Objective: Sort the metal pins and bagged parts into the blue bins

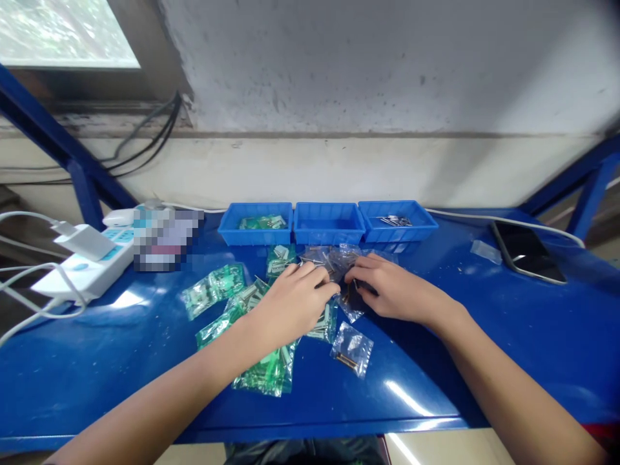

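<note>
My left hand reaches over the pile of small bags, thumb and fingers curled together; whatever lies between them is hidden. Close by on the right, my right hand has its fingertips pinched on a small clear plastic bag with brownish metal pieces. Beyond both hands lie more clear bags of metal parts. Green-tinted bags with pale plugs and screws spread around and under my left forearm. Nearer to me, one clear bag lies apart with brass-coloured screws in it.
Three blue bins stand in a row at the back: the left bin holds green bags, the middle bin shows its bare floor, the right bin holds metal pieces. A white power strip with cables sits left, a phone right.
</note>
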Tool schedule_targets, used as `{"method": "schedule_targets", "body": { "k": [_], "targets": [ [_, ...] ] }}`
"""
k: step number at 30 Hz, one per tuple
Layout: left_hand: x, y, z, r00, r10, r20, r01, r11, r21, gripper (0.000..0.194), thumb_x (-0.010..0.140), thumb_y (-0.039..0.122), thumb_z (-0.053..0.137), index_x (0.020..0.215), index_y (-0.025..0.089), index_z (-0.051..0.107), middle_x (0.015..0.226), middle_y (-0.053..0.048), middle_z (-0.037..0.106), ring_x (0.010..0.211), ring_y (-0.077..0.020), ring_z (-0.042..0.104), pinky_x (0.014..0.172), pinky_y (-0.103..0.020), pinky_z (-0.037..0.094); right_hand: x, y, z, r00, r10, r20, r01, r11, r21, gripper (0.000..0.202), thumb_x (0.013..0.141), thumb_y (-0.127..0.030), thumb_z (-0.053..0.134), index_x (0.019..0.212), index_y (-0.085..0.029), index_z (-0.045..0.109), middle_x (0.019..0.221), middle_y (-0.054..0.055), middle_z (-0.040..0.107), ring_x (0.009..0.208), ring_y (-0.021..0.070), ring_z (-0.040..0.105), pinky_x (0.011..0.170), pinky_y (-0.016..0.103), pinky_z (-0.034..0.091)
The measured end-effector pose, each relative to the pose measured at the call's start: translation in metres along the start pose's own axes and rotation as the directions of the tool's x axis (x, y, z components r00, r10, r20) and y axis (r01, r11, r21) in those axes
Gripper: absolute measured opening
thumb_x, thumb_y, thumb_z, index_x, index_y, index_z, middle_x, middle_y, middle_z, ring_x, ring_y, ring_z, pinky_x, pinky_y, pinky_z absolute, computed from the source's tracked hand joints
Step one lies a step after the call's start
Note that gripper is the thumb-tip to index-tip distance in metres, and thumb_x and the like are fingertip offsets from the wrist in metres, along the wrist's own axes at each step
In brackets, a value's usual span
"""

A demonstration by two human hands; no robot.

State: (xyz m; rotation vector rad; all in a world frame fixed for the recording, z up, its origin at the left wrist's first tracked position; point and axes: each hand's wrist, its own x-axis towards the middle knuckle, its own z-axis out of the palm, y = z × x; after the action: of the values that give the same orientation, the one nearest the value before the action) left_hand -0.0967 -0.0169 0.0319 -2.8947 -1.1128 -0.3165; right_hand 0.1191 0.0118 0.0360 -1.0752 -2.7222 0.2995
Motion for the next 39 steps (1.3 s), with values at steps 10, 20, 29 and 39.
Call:
{"method": "schedule_targets", "body": {
  "k": [10,20,29,39],
  "targets": [
    [0.015,0.0,0.009,0.993,-0.016,-0.114,0.008,0.997,-0.072,0.015,0.09,0.017,0.047,0.09,0.016,0.062,0.09,-0.007,0.058,0.089,-0.0229,0.053,0.079,-0.039,0.042,0.001,-0.002,-0.001,1.0,-0.023,-0.02,0.024,0.999,0.041,0.012,0.085,-0.014,0.049,0.082,-0.019,0.06,0.088,0.006,0.056,0.084,0.0192,0.052,0.079,0.035,0.042],
    [0.012,0.001,0.013,0.813,-0.566,-0.134,0.169,0.449,-0.877,0.01,0.085,0.022,0.057,0.094,0.019,0.06,0.087,-0.003,0.067,0.077,-0.0147,0.064,0.071,-0.03,0.054,0.012,-0.027,0.011,0.884,0.281,-0.373,-0.035,0.837,0.546,0.01,0.087,-0.024,0.05,0.082,-0.018,0.056,0.076,0.001,0.058,0.07,0.0128,0.054,0.067,0.027,0.043],
    [0.008,-0.003,0.014,0.841,-0.531,-0.101,0.17,0.438,-0.883,0.015,0.087,0.02,0.054,0.096,0.021,0.066,0.087,-0.002,0.069,0.073,-0.013,0.065,0.069,-0.028,0.056,0.014,-0.034,0.014,0.885,0.334,-0.324,-0.099,0.816,0.569,0.009,0.083,-0.023,0.055,0.077,-0.018,0.06,0.071,0.0,0.063,0.066,0.0123,0.057,0.063,0.025,0.043],
    [0.011,-0.002,0.013,0.818,-0.567,-0.099,0.203,0.445,-0.872,0.01,0.082,0.021,0.059,0.087,0.02,0.068,0.085,-0.002,0.068,0.075,-0.015,0.065,0.068,-0.026,0.053,0.015,-0.035,0.009,0.922,0.241,-0.302,-0.079,0.883,0.463,0.007,0.082,-0.023,0.057,0.08,-0.018,0.062,0.073,0.0,0.066,0.065,0.012,0.06,0.062,0.024,0.046]
  ]
}}
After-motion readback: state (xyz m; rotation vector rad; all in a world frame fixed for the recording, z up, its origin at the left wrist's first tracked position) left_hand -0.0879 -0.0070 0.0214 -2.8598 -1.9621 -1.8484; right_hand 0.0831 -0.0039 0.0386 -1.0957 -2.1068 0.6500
